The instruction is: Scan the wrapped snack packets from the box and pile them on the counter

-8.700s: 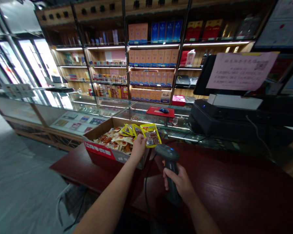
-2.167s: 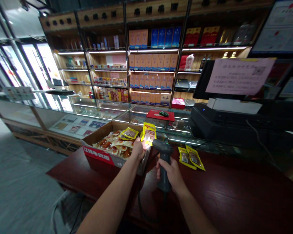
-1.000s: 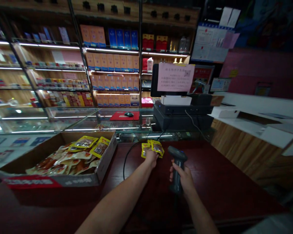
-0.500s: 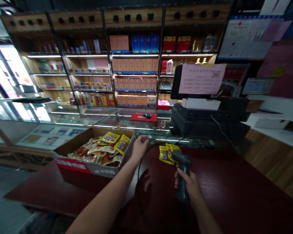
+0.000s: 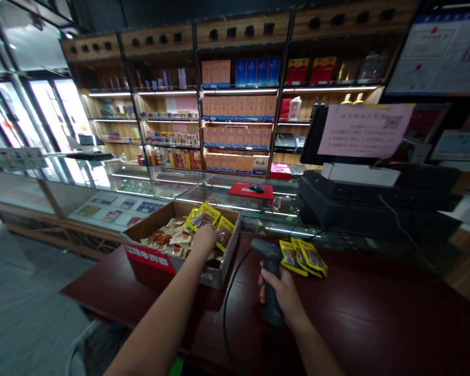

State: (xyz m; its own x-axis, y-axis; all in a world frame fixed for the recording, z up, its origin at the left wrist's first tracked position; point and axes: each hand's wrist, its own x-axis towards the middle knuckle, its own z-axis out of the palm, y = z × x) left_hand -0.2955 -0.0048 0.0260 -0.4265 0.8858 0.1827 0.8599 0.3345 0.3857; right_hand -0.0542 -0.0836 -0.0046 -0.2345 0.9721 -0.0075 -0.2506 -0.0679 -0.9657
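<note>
My right hand (image 5: 278, 287) is wrapped round the grip of a dark barcode scanner (image 5: 269, 279), held upright above the table with its head pointing left. My left hand (image 5: 206, 239) reaches into an open cardboard box (image 5: 176, 267), against the yellow snack packets (image 5: 204, 214) lying on top. Its fingertips are hidden behind the back of the hand, so I cannot see whether they grip a packet. Pale clear-windowed snack packets (image 5: 165, 237) fill the rest of the box. Several yellow packets (image 5: 313, 257) lie overlapping on the table, just right of the scanner.
The scanner's black cable (image 5: 226, 308) curves over the dark red table (image 5: 360, 313). Beyond stand a glass counter (image 5: 168, 180), a mouse (image 5: 256, 188) on a red mat (image 5: 238, 190), and a black register (image 5: 337, 201) with a pink paper sign (image 5: 366, 128). Shelves of boxed goods line the back.
My left hand has moved left, from beside the box to the yellow packets inside it. The scanner has shifted left of the packets on the table. My view has turned left.
</note>
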